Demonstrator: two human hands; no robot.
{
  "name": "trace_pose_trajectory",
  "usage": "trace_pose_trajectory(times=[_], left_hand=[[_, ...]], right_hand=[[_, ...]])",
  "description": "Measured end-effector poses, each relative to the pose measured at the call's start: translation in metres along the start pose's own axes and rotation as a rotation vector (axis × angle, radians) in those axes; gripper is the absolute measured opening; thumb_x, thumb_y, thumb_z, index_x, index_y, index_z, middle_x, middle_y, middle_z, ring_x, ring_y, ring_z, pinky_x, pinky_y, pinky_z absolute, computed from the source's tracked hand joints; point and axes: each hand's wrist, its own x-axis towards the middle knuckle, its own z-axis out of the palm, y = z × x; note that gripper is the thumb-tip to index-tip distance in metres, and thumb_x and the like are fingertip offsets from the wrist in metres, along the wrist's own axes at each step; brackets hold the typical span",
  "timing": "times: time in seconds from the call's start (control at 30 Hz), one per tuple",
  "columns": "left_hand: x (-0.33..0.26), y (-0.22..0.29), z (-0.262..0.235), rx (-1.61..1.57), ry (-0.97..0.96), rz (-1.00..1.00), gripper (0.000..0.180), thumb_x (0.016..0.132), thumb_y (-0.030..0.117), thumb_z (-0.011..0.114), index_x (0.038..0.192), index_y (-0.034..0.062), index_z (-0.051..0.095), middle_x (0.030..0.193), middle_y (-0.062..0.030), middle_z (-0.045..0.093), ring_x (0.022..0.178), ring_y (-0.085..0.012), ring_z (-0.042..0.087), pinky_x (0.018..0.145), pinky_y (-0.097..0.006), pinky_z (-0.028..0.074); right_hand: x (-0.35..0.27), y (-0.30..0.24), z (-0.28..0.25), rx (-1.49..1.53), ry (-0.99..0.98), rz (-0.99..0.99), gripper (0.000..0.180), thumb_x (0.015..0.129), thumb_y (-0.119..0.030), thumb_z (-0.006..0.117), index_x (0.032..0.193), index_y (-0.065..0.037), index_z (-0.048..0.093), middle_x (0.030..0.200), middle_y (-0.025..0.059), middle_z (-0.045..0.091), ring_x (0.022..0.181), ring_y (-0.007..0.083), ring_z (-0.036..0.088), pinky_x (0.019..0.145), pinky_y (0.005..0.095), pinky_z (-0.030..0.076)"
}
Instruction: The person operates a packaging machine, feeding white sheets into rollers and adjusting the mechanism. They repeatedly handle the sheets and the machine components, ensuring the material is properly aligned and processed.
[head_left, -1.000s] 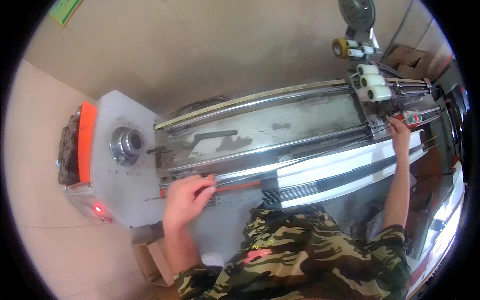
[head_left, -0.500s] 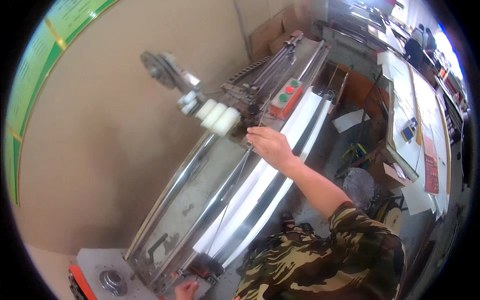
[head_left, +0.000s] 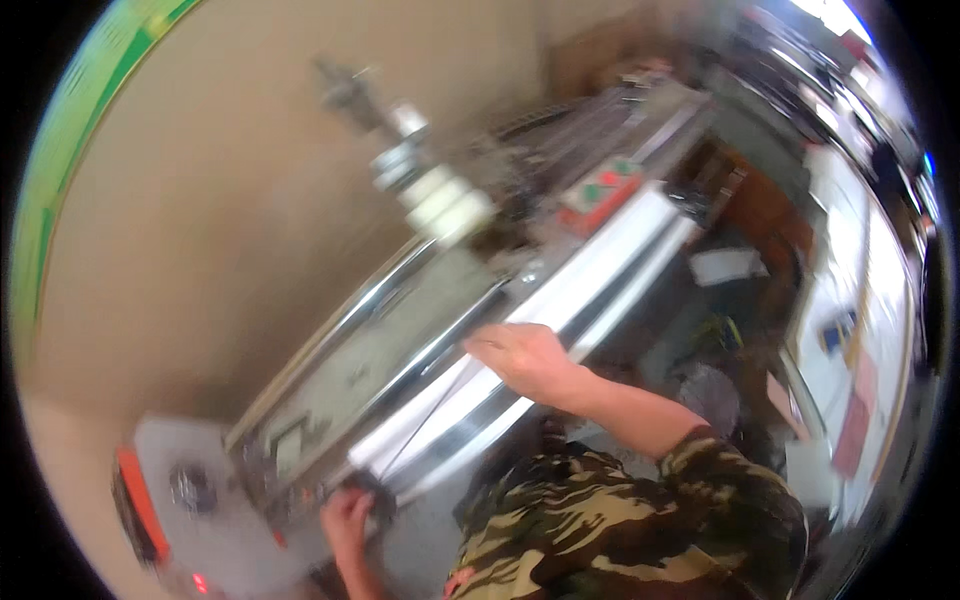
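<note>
A long machine with bright metal rails runs diagonally from lower left to upper right. My right hand is closed over its middle, above a long white strip. From its fingertips a thin dark rod or cord slants down to the machine's near end; blur hides which it is. There, beside a dark block, my left hand has its fingers pinched together. What they hold, if anything, cannot be made out.
White rollers on an arm jut out by the wall at left. A red control box with green and red buttons sits on the machine. A paper-covered table stands at right. Blur covers much of the view.
My right hand has moved down along the machine toward its near end. My left hand has come up farther into view, beside the dark block. The whole view has shifted and blurred.
</note>
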Motion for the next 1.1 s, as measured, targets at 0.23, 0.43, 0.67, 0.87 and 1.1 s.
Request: trace_pose_trajectory(times=[0.23, 0.43, 0.67, 0.87, 1.1], left_hand=[[0.033, 0.177, 0.003, 0.303, 0.217, 0.593, 0.011, 0.084, 0.019, 0.078, 0.086, 0.0093, 0.074, 0.079, -0.0045, 0.066, 0.065, -0.0222, 0.064, 0.056, -0.033, 0.049], [0.014, 0.147, -0.034, 0.192, 0.201, 0.556, 0.012, 0.082, 0.011, 0.080, 0.091, 0.0062, 0.074, 0.080, -0.0062, 0.067, 0.063, -0.0195, 0.063, 0.054, -0.029, 0.048], [0.019, 0.120, -0.030, 0.083, 0.200, 0.518, 0.014, 0.080, 0.006, 0.080, 0.092, 0.0033, 0.073, 0.080, -0.0083, 0.067, 0.065, -0.0196, 0.062, 0.055, -0.030, 0.047], [0.019, 0.102, -0.025, 0.082, 0.221, 0.533, 0.015, 0.079, 0.005, 0.080, 0.091, 0.0035, 0.072, 0.082, -0.0082, 0.068, 0.067, -0.0212, 0.063, 0.057, -0.030, 0.048], [0.024, 0.088, -0.007, 0.030, 0.211, 0.484, 0.012, 0.079, 0.010, 0.078, 0.087, 0.0076, 0.070, 0.082, -0.0069, 0.067, 0.073, -0.0275, 0.065, 0.064, -0.035, 0.051]], right_hand=[[0.014, -0.024, -0.033, 0.153, -0.150, 0.106, 0.020, 0.082, -0.007, 0.075, 0.102, -0.010, 0.076, 0.092, 0.0076, 0.071, 0.076, 0.0248, 0.070, 0.065, 0.0328, 0.057], [0.015, -0.003, -0.078, 0.100, -0.071, 0.149, 0.021, 0.079, 0.000, 0.078, 0.099, -0.003, 0.075, 0.088, 0.0110, 0.069, 0.075, 0.0258, 0.069, 0.066, 0.0321, 0.054], [0.009, 0.001, -0.059, 0.047, -0.090, 0.161, 0.020, 0.078, -0.001, 0.079, 0.098, -0.004, 0.075, 0.090, 0.0109, 0.070, 0.078, 0.0254, 0.070, 0.068, 0.0322, 0.056], [0.000, 0.013, -0.046, 0.053, -0.111, 0.173, 0.019, 0.078, -0.001, 0.079, 0.097, -0.003, 0.075, 0.092, 0.0118, 0.072, 0.080, 0.0265, 0.071, 0.069, 0.0321, 0.056], [-0.012, 0.021, -0.030, 0.085, -0.116, 0.206, 0.018, 0.078, -0.001, 0.079, 0.095, -0.002, 0.074, 0.091, 0.0122, 0.072, 0.080, 0.0273, 0.071, 0.069, 0.0328, 0.056]])
